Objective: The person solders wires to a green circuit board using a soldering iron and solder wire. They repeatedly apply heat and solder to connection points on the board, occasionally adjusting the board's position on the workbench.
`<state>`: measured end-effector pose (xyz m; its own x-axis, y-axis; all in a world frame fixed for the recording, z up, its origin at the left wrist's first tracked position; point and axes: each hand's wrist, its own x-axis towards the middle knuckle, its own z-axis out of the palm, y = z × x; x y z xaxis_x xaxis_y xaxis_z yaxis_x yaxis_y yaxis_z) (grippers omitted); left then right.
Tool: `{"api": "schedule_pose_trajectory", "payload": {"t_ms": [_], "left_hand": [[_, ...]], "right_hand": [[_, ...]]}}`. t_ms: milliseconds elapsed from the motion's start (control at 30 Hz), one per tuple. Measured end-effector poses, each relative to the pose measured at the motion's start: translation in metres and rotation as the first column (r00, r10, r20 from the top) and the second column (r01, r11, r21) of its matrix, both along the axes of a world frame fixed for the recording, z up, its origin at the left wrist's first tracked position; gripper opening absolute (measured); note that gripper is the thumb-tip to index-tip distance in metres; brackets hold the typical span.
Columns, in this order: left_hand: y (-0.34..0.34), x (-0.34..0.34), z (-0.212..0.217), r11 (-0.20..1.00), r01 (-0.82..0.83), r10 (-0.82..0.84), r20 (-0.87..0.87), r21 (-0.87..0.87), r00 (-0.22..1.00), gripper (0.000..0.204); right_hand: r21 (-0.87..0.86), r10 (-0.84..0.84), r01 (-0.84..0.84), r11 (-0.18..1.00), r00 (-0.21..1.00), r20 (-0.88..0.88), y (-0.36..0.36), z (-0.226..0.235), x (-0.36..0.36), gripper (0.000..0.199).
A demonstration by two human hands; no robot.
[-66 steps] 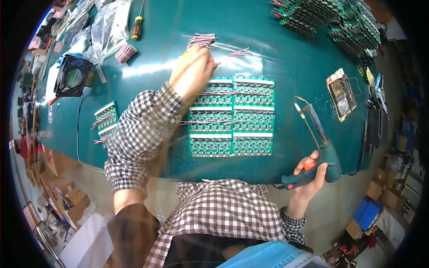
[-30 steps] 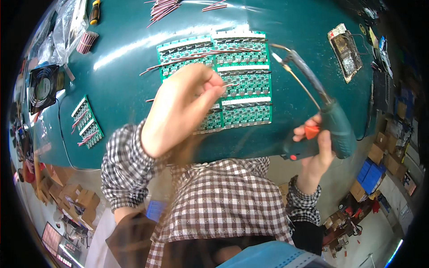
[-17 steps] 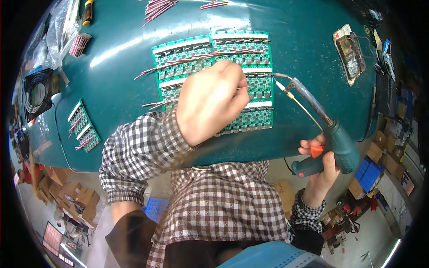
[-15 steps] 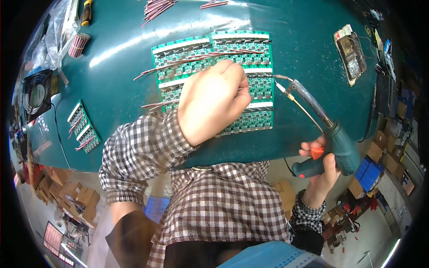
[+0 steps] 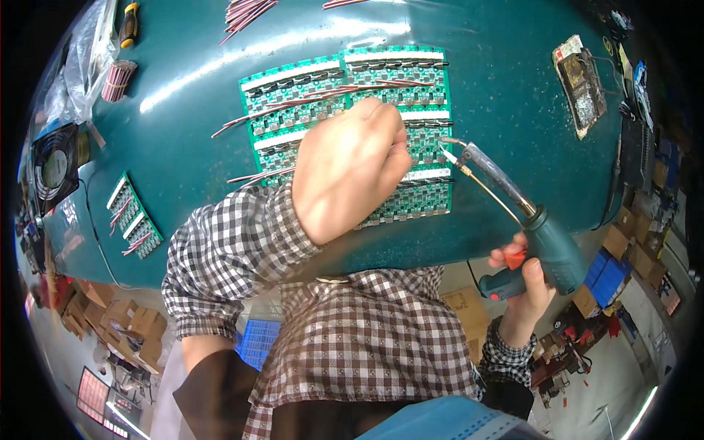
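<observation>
My left hand [image 5: 352,169] is closed in a pinch above the middle of the green circuit boards [image 5: 425,139], which lie side by side on the table. Its fingertips are turned away, so what they hold is hidden. In my right hand [image 5: 534,290] is a green soldering gun [image 5: 555,249] with a red trigger, gripped by the handle. The gun's bent tip and the thin feed tube's white nozzle reach the boards' right edge, close together. Red and white wires [image 5: 293,103] lie across the boards, left of and beyond my left hand.
A smaller board piece [image 5: 135,216] with wires lies at left, near a black fan [image 5: 55,169]. Wire bundles [image 5: 117,81], a screwdriver [image 5: 130,26] and plastic bags are at far left. More loose wires [image 5: 246,15] lie at the back. A solder-crusted tray [image 5: 581,88] sits at right.
The soldering gun's tip has moved slightly left and nearer to me, from beside the boards' right edge to over it. My left hand stays pinched in nearly the same place.
</observation>
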<state>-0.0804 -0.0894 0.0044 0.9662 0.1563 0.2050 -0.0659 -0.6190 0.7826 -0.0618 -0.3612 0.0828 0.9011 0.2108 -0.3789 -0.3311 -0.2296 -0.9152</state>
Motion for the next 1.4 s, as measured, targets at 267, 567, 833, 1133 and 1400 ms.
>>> {"api": "schedule_pose_trajectory", "payload": {"t_ms": [267, 567, 833, 1133, 1400], "left_hand": [[-0.001, -0.001, 0.003, 1.000, -0.005, 0.005, -0.043, -0.010, 0.999, 0.013], [-0.003, -0.001, 0.001, 0.998, -0.060, 0.059, -0.062, -0.007, 0.996, 0.012], [-0.003, -0.001, 0.002, 0.998, -0.054, 0.055, -0.069, 0.017, 0.996, 0.012], [-0.002, -0.002, 0.000, 0.998, -0.055, 0.056, -0.051, 0.014, 0.997, 0.012], [-0.003, -0.002, 0.001, 0.998, -0.058, 0.058, -0.062, 0.005, 0.996, 0.013]], "right_hand": [[-0.041, 0.034, -0.034, 0.999, 0.999, 0.009, 0.004, 0.003, 0.000, 0.043], [-0.124, 0.082, -0.086, 0.988, 0.996, -0.043, 0.012, 0.012, 0.008, 0.040], [-0.140, 0.104, -0.108, 0.984, 0.994, -0.035, 0.013, 0.014, 0.010, 0.039], [-0.133, 0.104, -0.106, 0.985, 0.994, -0.027, 0.017, 0.014, 0.012, 0.035], [-0.131, 0.124, -0.128, 0.983, 0.992, -0.037, 0.016, 0.012, 0.013, 0.036]]}}
